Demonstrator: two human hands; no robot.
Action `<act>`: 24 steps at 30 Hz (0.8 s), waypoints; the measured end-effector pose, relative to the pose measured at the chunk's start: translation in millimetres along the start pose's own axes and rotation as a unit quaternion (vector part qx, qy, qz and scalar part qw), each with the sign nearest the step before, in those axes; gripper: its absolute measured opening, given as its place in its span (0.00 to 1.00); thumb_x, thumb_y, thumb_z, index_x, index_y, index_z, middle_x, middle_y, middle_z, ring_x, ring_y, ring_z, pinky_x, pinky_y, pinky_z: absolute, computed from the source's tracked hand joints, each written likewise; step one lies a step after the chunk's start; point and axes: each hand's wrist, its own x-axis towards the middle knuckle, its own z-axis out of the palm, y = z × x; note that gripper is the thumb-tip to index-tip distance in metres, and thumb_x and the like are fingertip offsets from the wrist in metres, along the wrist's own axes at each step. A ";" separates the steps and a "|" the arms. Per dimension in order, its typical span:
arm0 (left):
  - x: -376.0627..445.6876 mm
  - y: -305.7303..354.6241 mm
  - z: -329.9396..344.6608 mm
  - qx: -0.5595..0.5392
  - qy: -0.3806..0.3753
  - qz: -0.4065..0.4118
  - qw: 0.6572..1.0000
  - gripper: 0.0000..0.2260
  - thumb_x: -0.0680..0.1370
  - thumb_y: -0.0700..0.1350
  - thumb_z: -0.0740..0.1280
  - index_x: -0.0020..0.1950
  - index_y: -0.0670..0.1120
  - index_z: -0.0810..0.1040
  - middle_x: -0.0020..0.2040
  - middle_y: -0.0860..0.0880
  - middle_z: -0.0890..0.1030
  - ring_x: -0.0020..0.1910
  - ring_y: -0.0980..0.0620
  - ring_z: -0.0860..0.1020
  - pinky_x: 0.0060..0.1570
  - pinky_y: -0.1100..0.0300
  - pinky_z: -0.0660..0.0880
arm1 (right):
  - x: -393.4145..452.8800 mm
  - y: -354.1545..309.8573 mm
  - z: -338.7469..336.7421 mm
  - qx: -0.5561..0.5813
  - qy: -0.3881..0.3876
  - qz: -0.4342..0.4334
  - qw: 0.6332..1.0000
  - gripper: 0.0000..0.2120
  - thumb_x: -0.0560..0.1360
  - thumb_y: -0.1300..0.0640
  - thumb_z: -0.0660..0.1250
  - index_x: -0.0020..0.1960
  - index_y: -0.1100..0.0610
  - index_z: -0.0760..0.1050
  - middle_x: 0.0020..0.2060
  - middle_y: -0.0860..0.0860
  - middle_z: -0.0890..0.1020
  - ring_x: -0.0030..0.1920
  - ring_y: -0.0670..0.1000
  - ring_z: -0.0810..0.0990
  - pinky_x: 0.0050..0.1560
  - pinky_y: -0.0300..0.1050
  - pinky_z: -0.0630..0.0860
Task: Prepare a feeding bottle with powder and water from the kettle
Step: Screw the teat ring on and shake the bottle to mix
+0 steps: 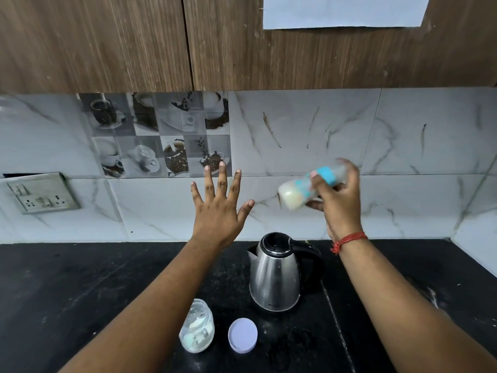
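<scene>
My right hand (339, 203) grips the feeding bottle (298, 191) in the air, well above the counter. The bottle lies nearly sideways, blurred by motion, with a blue collar near my fingers and whitish liquid in its base pointing left. My left hand (219, 208) is raised beside it with its fingers spread, holding nothing. Below, a steel kettle (274, 273) with a black lid and handle stands on the black counter (80, 286). A glass jar (197, 328) with white powder stands open at the front, its pale lid (242, 335) lying flat next to it.
The marble-tiled wall (349, 135) rises behind the counter, with a socket plate (40, 193) at the left. Wooden cabinets (134, 41) hang overhead. A side wall closes the counter at the far right.
</scene>
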 end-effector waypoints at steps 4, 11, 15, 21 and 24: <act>0.0 0.1 -0.1 0.000 0.002 0.001 1.000 0.34 0.80 0.70 0.33 0.82 0.56 0.31 0.83 0.45 0.31 0.81 0.39 0.30 0.78 0.30 0.39 | -8.7 4.5 7.1 -0.013 -0.008 0.007 1.000 0.32 0.65 0.43 0.80 0.65 0.39 0.69 0.53 0.51 0.80 0.48 0.52 0.87 0.39 0.56 0.85; 0.7 -1.2 1.0 -0.002 0.002 0.001 1.000 0.33 0.81 0.70 0.35 0.81 0.56 0.31 0.82 0.46 0.30 0.81 0.39 0.29 0.78 0.30 0.39 | -0.1 1.3 -0.3 0.013 -0.031 0.018 0.999 0.33 0.65 0.44 0.80 0.65 0.40 0.69 0.55 0.52 0.79 0.47 0.50 0.87 0.40 0.54 0.84; 0.7 -0.5 0.9 -0.003 0.006 0.004 1.000 0.33 0.80 0.70 0.34 0.81 0.57 0.30 0.82 0.46 0.30 0.81 0.39 0.30 0.78 0.30 0.39 | 0.2 1.6 -0.4 0.000 -0.077 0.031 0.997 0.32 0.65 0.45 0.80 0.64 0.40 0.69 0.57 0.57 0.78 0.47 0.51 0.87 0.40 0.55 0.84; 3.1 -0.3 0.0 -0.003 0.005 0.005 1.000 0.33 0.81 0.69 0.34 0.82 0.56 0.31 0.83 0.46 0.31 0.81 0.38 0.31 0.78 0.30 0.39 | -1.9 5.6 2.9 0.005 -0.075 0.039 0.996 0.31 0.65 0.46 0.80 0.64 0.40 0.70 0.56 0.56 0.79 0.48 0.54 0.87 0.40 0.55 0.84; 3.1 0.2 -0.3 -0.006 0.001 0.004 1.000 0.33 0.80 0.70 0.34 0.81 0.56 0.31 0.83 0.46 0.31 0.81 0.38 0.30 0.78 0.30 0.39 | -3.2 7.8 6.0 -0.001 -0.073 0.041 0.996 0.31 0.68 0.48 0.80 0.66 0.41 0.68 0.58 0.57 0.78 0.48 0.53 0.87 0.40 0.55 0.84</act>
